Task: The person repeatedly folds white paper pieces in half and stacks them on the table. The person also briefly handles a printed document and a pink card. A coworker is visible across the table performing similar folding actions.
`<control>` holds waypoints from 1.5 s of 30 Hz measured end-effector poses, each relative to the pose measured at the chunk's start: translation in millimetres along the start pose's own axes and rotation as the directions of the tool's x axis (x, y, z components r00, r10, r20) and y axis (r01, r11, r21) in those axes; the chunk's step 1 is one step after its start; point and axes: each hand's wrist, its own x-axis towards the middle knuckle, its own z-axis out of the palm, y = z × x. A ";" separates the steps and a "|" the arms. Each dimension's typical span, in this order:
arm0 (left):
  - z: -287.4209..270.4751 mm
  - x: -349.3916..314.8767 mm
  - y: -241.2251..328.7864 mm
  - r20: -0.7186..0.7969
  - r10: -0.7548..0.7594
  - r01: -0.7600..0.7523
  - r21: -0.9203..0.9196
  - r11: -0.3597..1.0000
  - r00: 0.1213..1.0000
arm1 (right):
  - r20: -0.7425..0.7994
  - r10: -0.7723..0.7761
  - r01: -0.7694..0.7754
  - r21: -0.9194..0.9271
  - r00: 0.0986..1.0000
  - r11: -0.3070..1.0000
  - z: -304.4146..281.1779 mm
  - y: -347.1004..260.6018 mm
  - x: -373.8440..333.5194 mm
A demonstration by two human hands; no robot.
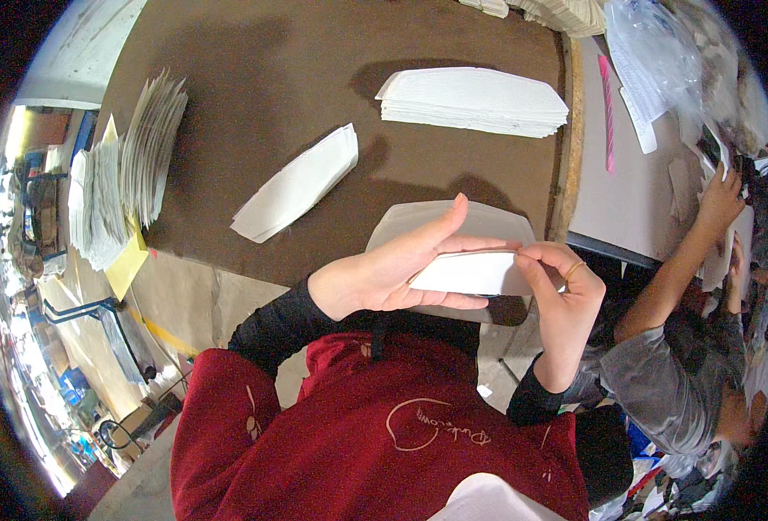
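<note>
A narrow folded piece of white paper [466,273] lies across the fingers of my left hand [393,271]. The left thumb is stretched up and away, and the paper's near side rests against the lower fingers. My right hand [562,282] pinches the paper's right end between thumb and fingers; a ring is on one finger. Behind both hands, at the table's near edge, is a pale rounded sheet or board [449,219], partly covered by them. Farther off on the brown table [271,78] lie a slanted small stack of white paper pieces [297,184] and a thicker stack [473,102].
Fanned paper stacks [154,152] stand at the table's left edge, with a yellow sheet [126,267] below. A wooden edge strip [566,165] bounds the table's right. Beyond it, a grey table [636,195] bears a pink strip [607,113] and plastic bags [662,61]. A co-worker's arm [675,260] reaches there.
</note>
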 end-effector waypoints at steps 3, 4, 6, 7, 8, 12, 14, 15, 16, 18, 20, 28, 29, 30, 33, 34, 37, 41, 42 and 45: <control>2.1 -0.1 -1.0 0.000 0.014 -0.014 -0.013 1.000 1.000 | -0.004 0.007 -0.007 0.000 1.000 1.000 0.0 -0.5 -1.1; 2.6 -0.4 -1.4 -0.002 0.017 -0.017 -0.023 1.000 1.000 | -0.009 0.008 -0.008 0.010 1.000 1.000 0.1 -0.8 -1.3; 3.2 -0.4 -2.1 0.006 0.035 -0.035 -0.035 0.999 0.999 | -0.020 0.002 -0.002 -0.001 1.000 1.000 0.4 -1.2 -1.6; 3.4 -0.4 -2.5 0.017 0.048 -0.047 -0.022 0.999 0.999 | -0.027 -0.002 0.002 0.003 1.000 1.000 0.6 -1.1 -1.6; 3.5 -0.2 -3.0 0.010 0.048 -0.047 -0.045 0.998 0.999 | -0.033 -0.006 0.006 -0.001 0.999 1.000 0.9 -0.9 -1.6; 3.7 0.6 -5.6 0.005 0.074 -0.073 -0.037 0.997 0.997 | -0.047 0.017 -0.017 -0.019 0.999 1.000 1.6 2.0 -1.5; 3.8 1.0 -6.8 0.002 0.084 -0.084 -0.032 0.996 0.996 | -0.052 0.001 -0.001 0.002 0.999 1.000 1.6 3.5 -1.5; 3.9 1.3 -7.3 0.000 0.087 -0.087 -0.035 0.996 0.996 | -0.055 0.009 -0.009 -0.007 0.998 1.000 1.4 4.1 -1.7; 3.9 1.5 -7.7 -0.001 0.090 -0.090 -0.024 0.996 0.996 | -0.057 0.006 -0.005 0.010 0.998 1.000 1.2 4.5 -1.8; 3.8 1.7 -8.2 0.005 0.092 -0.092 -0.044 0.995 0.996 | -0.057 0.024 -0.023 0.008 0.998 1.000 0.8 4.8 -2.1; 3.5 1.9 -8.7 0.013 0.097 -0.096 -0.054 0.994 0.995 | -0.065 0.012 -0.011 0.019 0.998 1.000 0.6 4.7 -2.4; 1.8 2.9 -10.5 0.036 0.112 -0.108 -0.080 0.991 0.993 | -0.081 -0.034 0.031 -0.028 0.996 0.999 2.5 1.6 -4.3; 2.0 2.9 -10.7 0.039 0.119 -0.116 -0.070 0.991 0.992 | -0.081 -0.039 0.036 -0.037 0.996 0.999 2.7 1.2 -4.8; 2.4 2.7 -10.7 0.041 0.125 -0.122 -0.061 0.991 0.991 | -0.082 -0.044 0.040 -0.046 0.996 0.998 2.8 0.8 -5.0; 4.4 0.9 -10.4 0.063 0.149 -0.144 -0.076 0.987 0.987 | -0.097 -0.031 0.024 -0.076 0.995 0.997 3.7 0.6 -5.6; 5.3 0.1 -10.0 0.051 0.142 -0.137 -0.081 0.987 0.989 | -0.101 -0.041 0.034 -0.071 0.994 0.997 3.9 0.8 -5.6; 6.7 -2.5 -8.2 0.070 0.160 -0.167 0.110 0.980 0.985 | -0.105 -0.075 0.065 -0.097 0.992 0.993 4.9 2.1 -5.0; 6.0 -4.3 -6.3 0.012 0.109 -0.109 0.065 0.992 0.994 | -0.076 -0.098 0.091 -0.098 0.992 0.991 6.8 2.5 -6.5; 5.5 -4.9 -5.9 0.013 0.112 -0.113 0.054 0.992 0.994 | -0.078 -0.081 0.074 -0.091 0.994 0.993 6.3 2.4 -7.1; 4.9 -9.3 -5.8 -0.003 0.113 -0.113 0.026 0.993 0.994 | -0.070 -0.269 0.242 -0.265 0.961 0.933 3.1 3.4 -6.9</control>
